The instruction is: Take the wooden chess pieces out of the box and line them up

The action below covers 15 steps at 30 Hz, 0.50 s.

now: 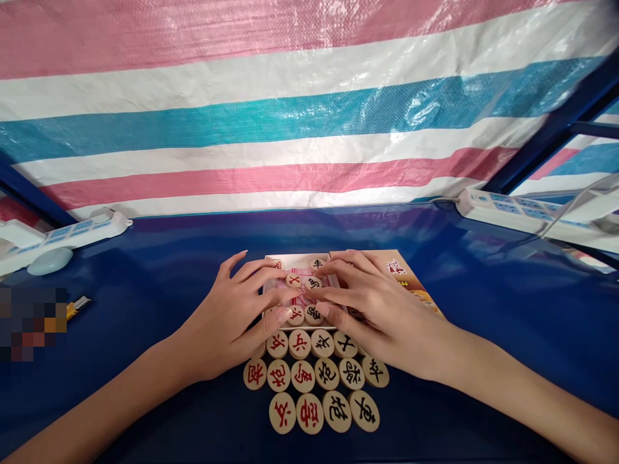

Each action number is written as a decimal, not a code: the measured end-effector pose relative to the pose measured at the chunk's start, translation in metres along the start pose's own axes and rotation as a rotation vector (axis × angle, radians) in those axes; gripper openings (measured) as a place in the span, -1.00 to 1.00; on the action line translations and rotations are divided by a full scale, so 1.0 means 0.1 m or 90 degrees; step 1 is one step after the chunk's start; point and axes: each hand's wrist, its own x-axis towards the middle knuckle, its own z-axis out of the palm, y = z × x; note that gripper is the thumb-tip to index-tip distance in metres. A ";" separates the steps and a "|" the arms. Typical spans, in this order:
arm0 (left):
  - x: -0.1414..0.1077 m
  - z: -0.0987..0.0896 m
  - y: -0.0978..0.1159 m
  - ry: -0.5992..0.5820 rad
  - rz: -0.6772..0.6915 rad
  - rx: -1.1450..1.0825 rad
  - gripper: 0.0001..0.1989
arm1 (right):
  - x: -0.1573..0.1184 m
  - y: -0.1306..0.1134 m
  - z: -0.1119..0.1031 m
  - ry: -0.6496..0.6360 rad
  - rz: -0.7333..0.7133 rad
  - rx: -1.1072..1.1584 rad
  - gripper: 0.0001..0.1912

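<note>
My left hand [236, 322] and my right hand [382, 309] reach over a small white box [302, 259] from either side, fingers spread and curved. Round wooden Chinese chess pieces lie in the box over a pink-patterned sheet [300, 296]. My left fingers are by the red-marked pieces [293, 279]; my right fingers are by the black-marked ones [313, 283]. Each thumb rests near a front piece; whether they touch is hard to tell. Closer to me, several more pieces [303, 376] lie in rows, red characters on the left, black on the right. My hands partly cover the box.
A printed cardboard lid [406, 274] lies right of the box, partly under my right hand. White power strips [512, 209] stand at both sides, with a pale rounded object [50, 261] by the left one. A striped plastic sheet [290, 122] hangs behind the blue table [169, 258].
</note>
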 end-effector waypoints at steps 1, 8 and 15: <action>0.00 0.01 0.00 -0.004 -0.001 -0.003 -0.66 | 0.00 0.00 0.01 -0.002 0.001 0.001 -0.74; 0.00 0.00 0.01 -0.009 -0.003 -0.015 -0.62 | 0.00 0.00 0.02 -0.002 0.011 0.004 -0.73; 0.01 0.01 0.00 0.045 -0.011 -0.044 -0.72 | 0.01 0.02 0.04 0.017 0.004 -0.001 -0.65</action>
